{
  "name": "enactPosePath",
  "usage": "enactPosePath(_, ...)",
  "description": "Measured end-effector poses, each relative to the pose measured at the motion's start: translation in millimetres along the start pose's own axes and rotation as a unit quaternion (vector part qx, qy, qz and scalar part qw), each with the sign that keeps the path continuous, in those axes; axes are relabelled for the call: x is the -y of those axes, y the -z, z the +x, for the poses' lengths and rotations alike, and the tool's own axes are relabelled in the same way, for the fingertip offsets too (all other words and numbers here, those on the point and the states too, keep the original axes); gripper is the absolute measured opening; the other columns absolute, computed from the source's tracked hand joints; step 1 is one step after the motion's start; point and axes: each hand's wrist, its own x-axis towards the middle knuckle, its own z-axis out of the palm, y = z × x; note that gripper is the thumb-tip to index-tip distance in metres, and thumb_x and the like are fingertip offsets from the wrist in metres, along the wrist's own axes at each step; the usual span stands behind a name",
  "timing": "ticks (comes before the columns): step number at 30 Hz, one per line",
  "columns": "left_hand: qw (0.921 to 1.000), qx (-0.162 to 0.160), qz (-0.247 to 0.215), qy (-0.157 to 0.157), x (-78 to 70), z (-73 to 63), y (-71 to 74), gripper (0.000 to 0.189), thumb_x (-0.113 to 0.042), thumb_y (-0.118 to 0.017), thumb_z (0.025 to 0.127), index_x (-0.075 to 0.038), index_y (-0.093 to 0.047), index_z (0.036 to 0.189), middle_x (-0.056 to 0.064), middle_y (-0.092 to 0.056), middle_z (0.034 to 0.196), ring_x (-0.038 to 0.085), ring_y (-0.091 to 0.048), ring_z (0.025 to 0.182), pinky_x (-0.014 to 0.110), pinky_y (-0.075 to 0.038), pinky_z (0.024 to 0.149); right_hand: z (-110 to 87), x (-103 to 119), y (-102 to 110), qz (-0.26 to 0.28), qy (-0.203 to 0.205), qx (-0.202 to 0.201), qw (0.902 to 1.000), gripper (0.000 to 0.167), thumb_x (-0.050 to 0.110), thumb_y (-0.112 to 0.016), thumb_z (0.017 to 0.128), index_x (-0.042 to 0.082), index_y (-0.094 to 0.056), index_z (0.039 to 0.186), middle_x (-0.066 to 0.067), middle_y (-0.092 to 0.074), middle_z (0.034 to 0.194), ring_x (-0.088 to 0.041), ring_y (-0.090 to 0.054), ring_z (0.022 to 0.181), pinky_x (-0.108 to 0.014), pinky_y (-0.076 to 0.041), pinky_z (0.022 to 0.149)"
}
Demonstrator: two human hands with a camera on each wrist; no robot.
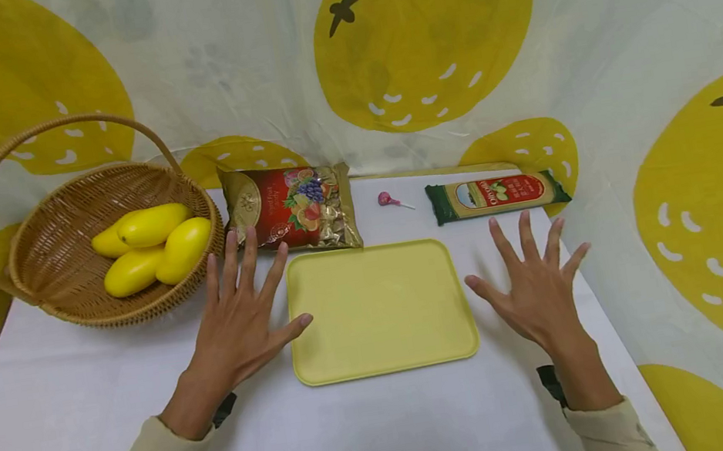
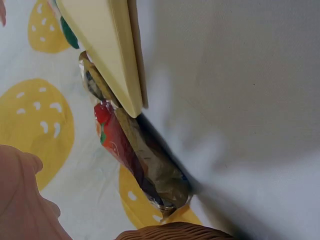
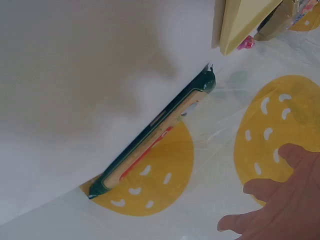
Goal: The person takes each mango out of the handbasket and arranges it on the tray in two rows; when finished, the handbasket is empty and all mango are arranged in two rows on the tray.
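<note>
Both hands are spread with palms down in the head view. My left hand (image 1: 237, 330) has its fingers fanned out between the wicker basket and a yellow tray (image 1: 379, 308), its thumb overlapping the tray's left edge. My right hand (image 1: 540, 292) is spread to the right of the tray, holding nothing. Beyond the left fingertips lies a red and gold candy bag (image 1: 303, 207) with fruit pictures. A pink lollipop (image 1: 389, 199) lies behind the tray. Past the right fingertips is a green-ended Oliveoila packet (image 1: 497, 194), also seen edge-on in the right wrist view.
At the left stands a wicker basket (image 1: 56, 291) with a tall arched handle, holding several yellow mangoes (image 1: 154, 225). A white cloth (image 1: 380, 441) covers the table. Behind and to the right hangs a curtain (image 1: 582, 13) with big yellow fruit prints.
</note>
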Motion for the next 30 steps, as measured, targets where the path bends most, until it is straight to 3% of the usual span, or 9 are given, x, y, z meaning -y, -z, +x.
enactPosePath(5,1.0,-0.003,-0.002,0.002,-0.6,-0.2,0.1,0.103,-0.089,-0.031,0.094,-0.025,-0.015,0.173,0.02,0.008,0.179,0.04,0.016,0.165,0.067,0.005,0.131,1.9,4,1,-0.003,-0.002,0.008,1.0,0.098,0.081,-0.05,0.092,0.034,-0.017,0.171,-0.017,-0.005,0.179,-0.059,0.012,0.159,-0.087,0.015,0.114)
enactPosePath(11,0.9997,-0.014,-0.014,0.01,-1.4,1.2,2.6,0.102,-0.081,-0.045,0.095,-0.024,-0.013,0.173,0.018,0.012,0.179,0.039,0.013,0.166,0.063,0.005,0.133,6.1,13,4,0.02,0.008,-0.007,0.9997,0.097,0.078,-0.053,0.092,0.032,-0.021,0.171,-0.016,-0.008,0.179,-0.059,0.003,0.161,-0.086,0.009,0.118)
enactPosePath(14,0.9983,-0.044,-0.031,0.022,-0.6,1.3,4.5,0.098,-0.078,-0.044,0.097,-0.023,-0.016,0.173,0.018,0.01,0.179,0.04,0.008,0.167,0.064,-0.002,0.133,9.7,20,4,0.057,0.031,-0.03,0.9974,0.095,0.072,-0.06,0.093,0.029,-0.027,0.17,-0.016,-0.015,0.179,-0.055,-0.004,0.163,-0.083,0.0,0.122)
enactPosePath(17,0.9928,-0.099,-0.055,0.04,1.0,0.0,7.0,0.093,-0.074,-0.043,0.098,-0.02,-0.024,0.171,0.019,0.0,0.18,0.042,-0.003,0.166,0.069,-0.015,0.128,14.6,29,2,0.105,0.072,-0.066,0.9897,0.095,0.058,-0.073,0.09,0.024,-0.032,0.169,-0.015,-0.027,0.176,-0.049,-0.018,0.163,-0.077,-0.012,0.126)
enactPosePath(21,0.9754,-0.187,-0.093,0.072,3.7,-3.9,11.3,0.084,-0.063,-0.052,0.097,-0.015,-0.041,0.165,0.019,-0.019,0.177,0.044,-0.018,0.162,0.072,-0.024,0.121,22.6,45,0,0.172,0.131,-0.123,0.9685,0.095,0.039,-0.085,0.085,0.018,-0.04,0.165,-0.011,-0.042,0.169,-0.039,-0.037,0.155,-0.064,-0.029,0.125)
enactPosePath(25,0.9492,-0.272,-0.12,0.103,7.4,-8.9,15.9,0.075,-0.051,-0.06,0.096,-0.01,-0.05,0.158,0.021,-0.036,0.169,0.046,-0.03,0.156,0.066,-0.024,0.123,30.3,64,2,0.217,0.162,-0.158,0.9497,0.089,0.032,-0.086,0.084,0.017,-0.046,0.162,-0.007,-0.052,0.162,-0.033,-0.049,0.145,-0.052,-0.038,0.122)
enactPosePath(27,0.9314,-0.318,-0.132,0.118,9.8,-11.1,18.5,0.071,-0.047,-0.063,0.095,-0.007,-0.054,0.153,0.023,-0.043,0.164,0.047,-0.036,0.151,0.063,-0.025,0.124,33.5,74,5,0.229,0.169,-0.162,0.9447,0.086,0.031,-0.086,0.086,0.018,-0.047,0.162,-0.006,-0.056,0.159,-0.032,-0.052,0.139,-0.049,-0.041,0.119)
enactPosePath(30,0.8978,-0.389,-0.148,0.144,13.2,-14.6,23.5,0.068,-0.045,-0.066,0.092,-0.002,-0.061,0.145,0.025,-0.052,0.155,0.047,-0.042,0.144,0.06,-0.027,0.121,37.8,89,8,0.247,0.179,-0.167,0.9377,0.083,0.03,-0.086,0.086,0.017,-0.05,0.16,-0.008,-0.06,0.153,-0.032,-0.055,0.13,-0.049,-0.045,0.114)
